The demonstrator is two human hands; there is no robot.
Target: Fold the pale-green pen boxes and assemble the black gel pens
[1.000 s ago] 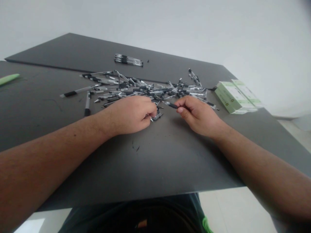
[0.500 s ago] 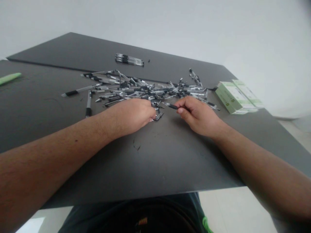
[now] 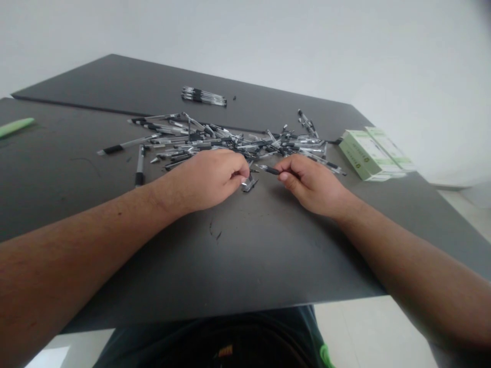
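Note:
My right hand [image 3: 312,181] is closed around a pen [image 3: 271,169] with a black grip, its bare tip pointing left toward my other hand. My left hand [image 3: 217,179] is pinched at the near edge of the pile, with a small clear pen cap [image 3: 244,182] at its fingertips. Just beside those fingertips, loose pen caps [image 3: 251,185] lie on the table. Behind both hands spreads a tangled pile of clear and black pens [image 3: 215,139]. My left hand hides part of its near side.
A neat bundle of pens [image 3: 203,96] lies farther back, beyond a seam in the dark table [image 3: 238,260]. Green and white boxes [image 3: 370,153] stand at the right. A light green object [image 3: 16,127] lies at the far left, and a lone pen [image 3: 140,166] near my left forearm.
My left hand has risen slightly from the caps, with a clear cap now showing at its fingertips. My right hand keeps the pen in almost the same place.

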